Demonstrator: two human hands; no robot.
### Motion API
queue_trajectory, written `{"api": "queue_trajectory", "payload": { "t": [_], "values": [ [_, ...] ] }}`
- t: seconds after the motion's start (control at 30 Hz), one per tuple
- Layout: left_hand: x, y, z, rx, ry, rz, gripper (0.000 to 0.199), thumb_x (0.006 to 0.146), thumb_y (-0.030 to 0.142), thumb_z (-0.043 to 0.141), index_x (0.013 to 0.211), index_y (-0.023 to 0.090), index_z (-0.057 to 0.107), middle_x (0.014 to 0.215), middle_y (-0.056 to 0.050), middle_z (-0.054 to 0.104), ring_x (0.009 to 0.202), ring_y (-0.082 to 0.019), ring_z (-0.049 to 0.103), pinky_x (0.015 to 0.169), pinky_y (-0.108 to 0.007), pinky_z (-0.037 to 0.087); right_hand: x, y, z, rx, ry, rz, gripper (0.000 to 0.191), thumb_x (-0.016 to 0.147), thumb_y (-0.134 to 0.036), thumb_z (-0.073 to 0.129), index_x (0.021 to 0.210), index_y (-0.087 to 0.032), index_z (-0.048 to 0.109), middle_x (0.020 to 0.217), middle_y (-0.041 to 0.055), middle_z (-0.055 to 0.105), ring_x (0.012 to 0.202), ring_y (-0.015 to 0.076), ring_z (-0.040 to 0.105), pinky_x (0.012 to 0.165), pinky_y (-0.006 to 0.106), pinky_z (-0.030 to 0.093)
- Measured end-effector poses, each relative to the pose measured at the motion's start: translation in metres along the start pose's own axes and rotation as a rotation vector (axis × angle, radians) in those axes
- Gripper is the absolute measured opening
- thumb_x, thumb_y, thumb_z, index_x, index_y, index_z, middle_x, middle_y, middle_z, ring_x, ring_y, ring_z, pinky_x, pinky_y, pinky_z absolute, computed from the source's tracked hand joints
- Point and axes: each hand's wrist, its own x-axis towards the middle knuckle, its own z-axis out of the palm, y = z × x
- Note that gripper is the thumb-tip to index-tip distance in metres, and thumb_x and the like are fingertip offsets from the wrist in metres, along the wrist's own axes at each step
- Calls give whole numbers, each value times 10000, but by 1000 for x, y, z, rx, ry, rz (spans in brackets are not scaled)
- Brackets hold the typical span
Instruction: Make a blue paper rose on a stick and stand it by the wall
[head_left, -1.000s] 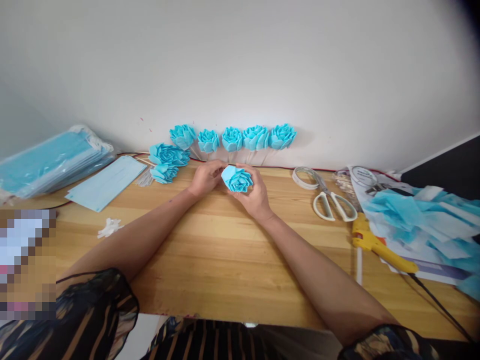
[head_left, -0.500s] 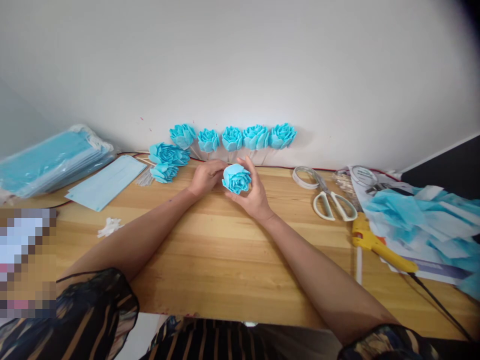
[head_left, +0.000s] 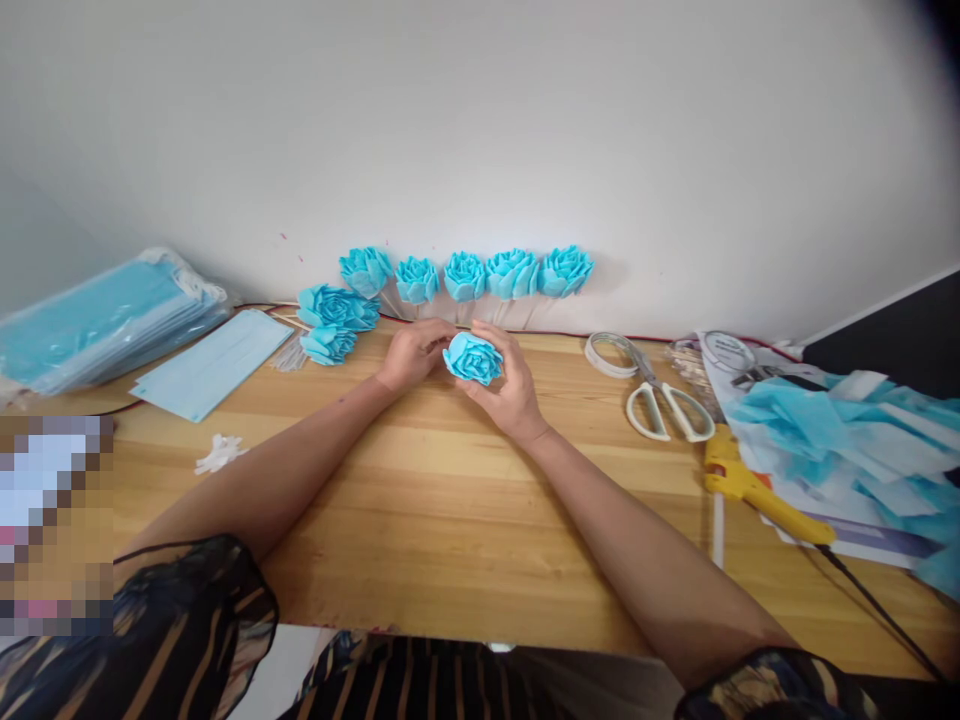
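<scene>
A blue artificial flower (head_left: 472,358) with layered, ruffled petals is held above the middle of the table, its face toward me. My right hand (head_left: 514,385) cups it from the right, thumb below and fingers curved over the far side. Just left of the bloom, my left hand (head_left: 411,355) is closed, its fingertips pinched behind the petals. What that pinch holds is hidden, and the held flower's stem is out of sight. Several similar blue flowers (head_left: 464,277) on thin stems lean along the wall behind my hands.
On the left are a bag of blue face masks (head_left: 97,320), flat blue sheets (head_left: 214,365) and small white strips (head_left: 220,453). To the right lie a tape roll (head_left: 609,357), scissors (head_left: 667,410), a yellow glue gun (head_left: 765,492) with its cord, and a heap of blue-white cut pieces (head_left: 847,430).
The held flower has turned and tipped slightly, its large outer petal moving from the top toward the left. My right fingers have shifted a little around it; the left hand has barely moved.
</scene>
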Motion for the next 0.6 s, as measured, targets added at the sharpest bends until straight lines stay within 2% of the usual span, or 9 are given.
{"api": "queue_trajectory", "payload": {
  "t": [0.2, 0.33, 0.53, 0.6],
  "values": [
    [-2, -3, 2, 38, 6, -83, 161, 873, 176, 617, 979, 160, 736, 885, -62, 756, 780, -182, 679, 733, -271, 522, 0, 1, 1, 2, 42, 1, 446, 861, -427, 737, 1248, -282, 570, 1340, 101, 650, 1271, 292, 597, 1097, 520, 467],
    [-2, -4, 2, 31, 8, -85, 145, 881, 175, 592, 930, 156, 728, 862, -62, 752, 770, -185, 676, 732, -273, 516, 0, 3, 0, 19, 66, -23, 440, 853, -448, 751, 1222, -275, 584, 1307, 104, 664, 1238, 288, 613, 1078, 507, 484],
    [-2, 1, 0, 26, 46, -103, 199, 849, 141, 553, 930, 149, 735, 902, -65, 764, 830, -203, 695, 762, -284, 525, -4, 7, 2, 33, 7, 46, 740, 807, -527, 777, 1430, -285, 460, 1422, 120, 589, 1330, 319, 550, 1118, 529, 461],
    [-2, 2, -1, 35, 41, -114, 198, 854, 157, 554, 927, 148, 738, 900, -68, 764, 831, -207, 693, 759, -288, 527, -5, 8, 3, 40, 9, 48, 786, 807, -518, 781, 1467, -291, 421, 1448, 123, 567, 1341, 320, 543, 1117, 532, 466]
  ]
}}
